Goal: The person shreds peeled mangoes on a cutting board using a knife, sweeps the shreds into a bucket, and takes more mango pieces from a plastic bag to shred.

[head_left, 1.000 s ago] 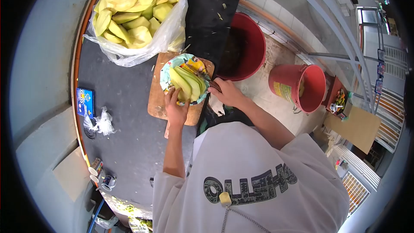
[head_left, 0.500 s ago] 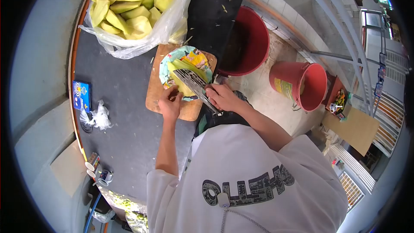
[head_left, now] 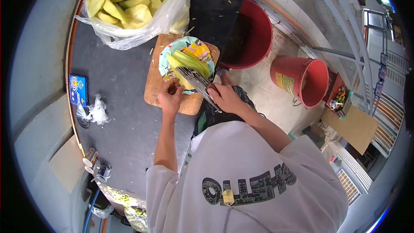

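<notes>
Black worktop; wooden board close by its right edge, plastic bag of yellow-green pieces at far end. On board we find pale green slices over turquoise patterned sheet. We note right hand closed round handle of knife, blade across slices. Left hand, fingers bent, at slices' near end; whether gripping, we cannot tell.
</notes>
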### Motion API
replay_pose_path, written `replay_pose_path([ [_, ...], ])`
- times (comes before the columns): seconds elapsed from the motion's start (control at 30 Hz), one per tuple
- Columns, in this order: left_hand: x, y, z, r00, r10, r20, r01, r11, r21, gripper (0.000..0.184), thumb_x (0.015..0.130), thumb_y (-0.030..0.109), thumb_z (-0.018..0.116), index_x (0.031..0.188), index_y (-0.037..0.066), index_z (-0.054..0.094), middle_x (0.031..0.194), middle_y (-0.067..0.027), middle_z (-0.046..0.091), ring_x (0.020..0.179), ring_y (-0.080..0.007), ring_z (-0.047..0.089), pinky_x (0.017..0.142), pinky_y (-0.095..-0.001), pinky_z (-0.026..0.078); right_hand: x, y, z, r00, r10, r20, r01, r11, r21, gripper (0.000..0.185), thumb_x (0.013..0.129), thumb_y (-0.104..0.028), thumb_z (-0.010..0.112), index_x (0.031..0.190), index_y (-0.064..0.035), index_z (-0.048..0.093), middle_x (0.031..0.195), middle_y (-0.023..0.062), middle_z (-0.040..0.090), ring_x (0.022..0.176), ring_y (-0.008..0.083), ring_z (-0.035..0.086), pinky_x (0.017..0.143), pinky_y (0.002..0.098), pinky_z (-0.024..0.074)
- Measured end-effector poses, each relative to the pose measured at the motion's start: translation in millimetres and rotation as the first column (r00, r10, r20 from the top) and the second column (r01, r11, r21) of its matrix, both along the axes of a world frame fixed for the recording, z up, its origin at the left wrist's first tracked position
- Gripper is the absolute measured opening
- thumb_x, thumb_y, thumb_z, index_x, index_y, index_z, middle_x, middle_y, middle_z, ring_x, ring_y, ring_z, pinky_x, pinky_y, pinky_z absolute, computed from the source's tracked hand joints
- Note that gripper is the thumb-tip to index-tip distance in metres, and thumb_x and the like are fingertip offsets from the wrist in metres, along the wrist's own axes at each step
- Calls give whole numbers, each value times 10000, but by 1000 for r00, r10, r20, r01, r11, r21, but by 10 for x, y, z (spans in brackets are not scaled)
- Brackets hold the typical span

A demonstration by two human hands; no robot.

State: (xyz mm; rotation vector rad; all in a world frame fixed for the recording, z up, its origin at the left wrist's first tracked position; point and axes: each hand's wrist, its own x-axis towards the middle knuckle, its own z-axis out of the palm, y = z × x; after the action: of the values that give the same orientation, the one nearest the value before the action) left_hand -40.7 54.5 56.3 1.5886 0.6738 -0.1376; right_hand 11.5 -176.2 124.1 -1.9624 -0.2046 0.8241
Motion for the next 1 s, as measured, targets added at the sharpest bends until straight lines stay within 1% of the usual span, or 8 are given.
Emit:
replay_pose_path([
  [0.1,8,4,46,999,-7,-32,7,1000,-19,314,811,-95,728,1116,-55,665,962,-74,694,860,-141,669,784,-281,557,-27,6,-73,999,30,27,-28,998,-51,362,1016,-305,525,931,39,599,790,291,642,777,489,625,676,537,466],
  [0.23,41,16,88,998,-15,-55,13,1000,-26,299,812,-89,732,1101,-56,664,960,-70,691,858,-136,667,787,-279,556,-48,29,-104,999,7,39,-6,1000,-24,366,1015,-306,528,933,43,601,796,292,642,785,486,629,683,529,471],
  [0.33,33,8,73,997,-42,-64,44,999,29,289,812,-80,739,1090,-57,664,952,-66,690,855,-133,664,788,-277,555,-83,37,-151,998,30,57,-25,997,-77,370,1016,-305,527,940,48,609,800,289,643,790,473,641,689,516,479],
  [0.4,20,4,0,1000,-29,-10,30,997,74,265,808,-98,717,1068,-63,677,912,-58,688,805,-110,649,739,-262,557,-84,44,-167,998,-6,66,7,1000,-8,380,1015,-308,528,914,51,607,797,287,643,795,466,647,691,509,482],
  [0.6,3,-8,-40,1000,23,20,-23,1000,12,270,796,-90,729,1060,-65,680,886,-46,684,797,-109,652,726,-255,545,-34,41,-213,999,30,-24,-31,998,-53,398,1015,-331,523,914,42,620,801,289,645,809,468,645,701,523,479],
  [0.73,-5,-6,-42,999,20,35,-20,1000,10,282,791,-95,728,1067,-60,679,879,-52,688,800,-109,656,730,-253,545,-102,45,-252,1000,3,-4,-3,998,-69,390,1017,-340,521,943,28,626,815,287,646,810,474,634,711,533,474],
  [0.8,2,17,-39,996,-91,4,90,986,138,266,823,-93,712,1081,-60,651,921,-52,672,833,-121,658,754,-263,547,-152,48,-269,1000,7,22,-6,998,-67,388,1017,-348,521,971,23,624,835,281,650,811,487,620,732,538,468],
  [1.0,13,13,-60,997,-83,5,82,989,122,277,820,-97,712,1087,-53,652,922,-49,678,832,-122,671,750,-265,557,-189,47,-197,1000,-21,-13,21,999,-28,398,1020,-352,508,965,29,608,871,306,641,870,515,592,811,562,446],
])
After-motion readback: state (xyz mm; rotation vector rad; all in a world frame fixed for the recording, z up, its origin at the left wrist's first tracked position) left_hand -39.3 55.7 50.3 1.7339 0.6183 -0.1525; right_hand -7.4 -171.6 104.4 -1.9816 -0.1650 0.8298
